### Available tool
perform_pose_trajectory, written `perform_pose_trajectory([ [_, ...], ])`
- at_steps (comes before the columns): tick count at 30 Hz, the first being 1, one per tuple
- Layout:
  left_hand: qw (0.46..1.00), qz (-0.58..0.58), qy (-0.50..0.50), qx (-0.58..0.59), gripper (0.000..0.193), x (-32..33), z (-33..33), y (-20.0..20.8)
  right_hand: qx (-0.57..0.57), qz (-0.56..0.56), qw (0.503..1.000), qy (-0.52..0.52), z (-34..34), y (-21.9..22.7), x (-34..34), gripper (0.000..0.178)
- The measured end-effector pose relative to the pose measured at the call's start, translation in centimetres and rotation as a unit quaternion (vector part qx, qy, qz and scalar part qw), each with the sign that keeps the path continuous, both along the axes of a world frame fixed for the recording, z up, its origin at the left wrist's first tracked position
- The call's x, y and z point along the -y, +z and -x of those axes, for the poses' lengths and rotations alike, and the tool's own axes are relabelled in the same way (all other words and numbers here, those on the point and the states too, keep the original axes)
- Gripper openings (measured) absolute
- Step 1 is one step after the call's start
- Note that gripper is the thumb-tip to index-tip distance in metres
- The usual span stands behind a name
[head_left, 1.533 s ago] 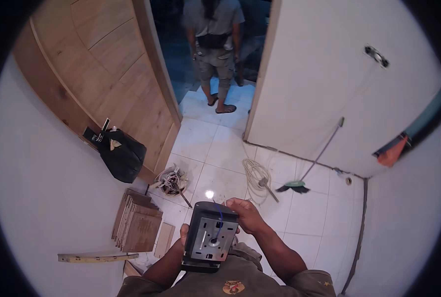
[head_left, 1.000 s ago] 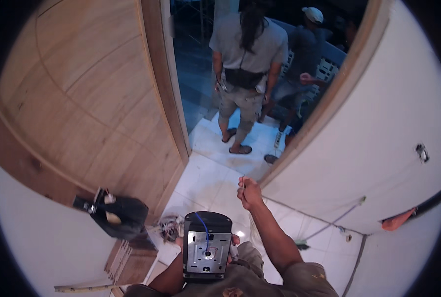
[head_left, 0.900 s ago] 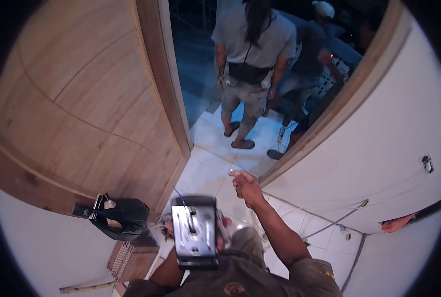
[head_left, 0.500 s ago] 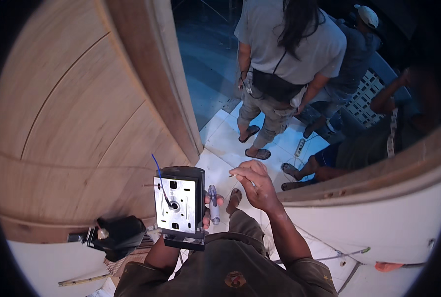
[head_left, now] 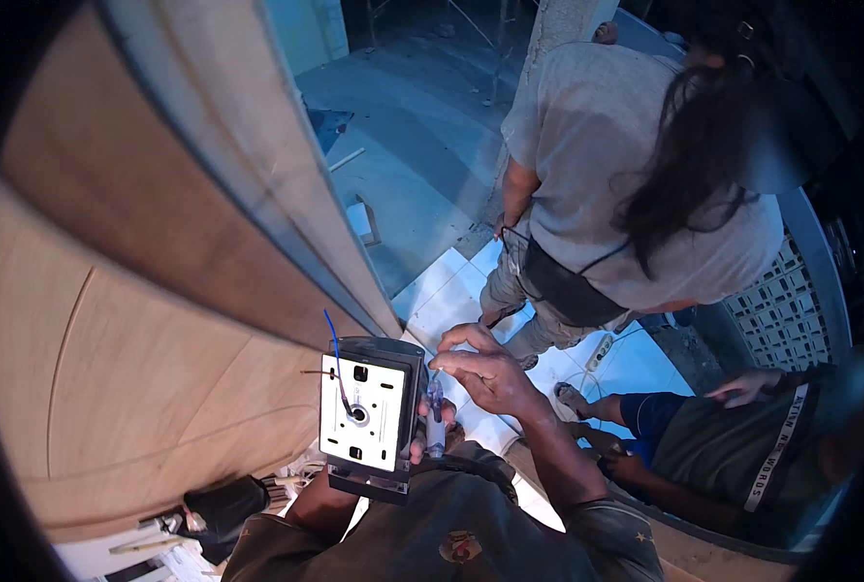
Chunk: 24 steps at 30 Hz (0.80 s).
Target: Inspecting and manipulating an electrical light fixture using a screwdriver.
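Both fixture [head_left: 382,419] and tube [head_left: 436,429] sat clamped in left hand [head_left: 418,446], lower centre; right hand [head_left: 490,376] unclear (pinching?); crowded grip risked slip.

To your left stands a grooved, pale-brown wooden door [head_left: 151,364]; ahead of you, bluish-lit white square floor tiles [head_left: 440,289] adjoin bare grey flooring [head_left: 413,170].
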State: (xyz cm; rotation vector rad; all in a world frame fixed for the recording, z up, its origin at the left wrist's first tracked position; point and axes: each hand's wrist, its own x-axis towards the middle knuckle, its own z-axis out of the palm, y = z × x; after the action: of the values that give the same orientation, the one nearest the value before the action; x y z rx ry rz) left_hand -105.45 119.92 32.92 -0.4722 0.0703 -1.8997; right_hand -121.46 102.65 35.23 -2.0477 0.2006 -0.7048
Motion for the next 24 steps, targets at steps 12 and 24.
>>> perform_pose_trajectory([
  [12,0.989,0.006,-0.148,0.015,0.084,14.6,-10.5,-2.3,0.018,-0.153,0.987,-0.048,-7.2,-2.7,10.6,0.017],
  [24,0.995,0.010,-0.097,0.023,0.124,26.2,-12.6,-4.8,0.037,-0.105,0.971,-0.211,-9.0,-3.1,20.8,0.014],
])
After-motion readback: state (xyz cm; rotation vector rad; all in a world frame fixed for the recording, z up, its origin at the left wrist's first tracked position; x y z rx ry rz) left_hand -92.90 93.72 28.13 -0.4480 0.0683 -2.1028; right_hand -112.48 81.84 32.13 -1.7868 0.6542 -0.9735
